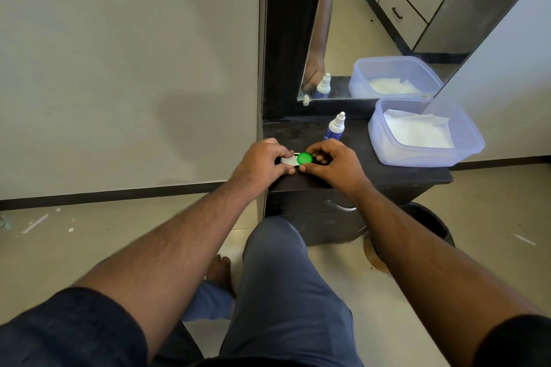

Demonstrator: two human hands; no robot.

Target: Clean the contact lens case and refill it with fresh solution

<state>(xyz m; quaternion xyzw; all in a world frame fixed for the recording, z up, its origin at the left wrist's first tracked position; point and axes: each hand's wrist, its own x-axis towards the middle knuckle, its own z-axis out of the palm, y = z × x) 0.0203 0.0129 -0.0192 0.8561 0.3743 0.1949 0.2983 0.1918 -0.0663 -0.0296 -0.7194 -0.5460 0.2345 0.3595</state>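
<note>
Contact lens case (296, 160): lies flat near the front left edge of the dark cabinet top (396, 171), at about 12 o'clock from the person's raised knee (286, 277); both lids are on.
White cap (288, 160): left lid of the case, partly covered by fingers.
Green cap (304, 158): right lid, touching the white one, its top face in full sight.
Left hand (262, 162): fingers curled round the white-cap end of the case, thumb below and forefinger above, holding it down on the cabinet.
Right hand (331, 165): thumb and fingertips curled in on the green cap from its 3 o'clock side, pinching its rim.
Solution bottle (334, 127): upright, white nozzle cap on, blue label; stands at 1 o'clock from the case, near it but apart.
Plastic container (465, 143): translucent bluish tub, no lid, at 3 o'clock from the bottle on the right part of the cabinet top; white tissue paper (417, 129) lies inside.
Mirror (387, 24): leans behind the cabinet top at 12 o'clock, showing the bottle, the tub and a forearm.
Drawer handle (340, 205): metal, on the cabinet front at 6 o'clock from the right hand.
Dark bin (432, 223): on the floor at 4 o'clock from the cabinet, partly hidden by the right forearm.
</note>
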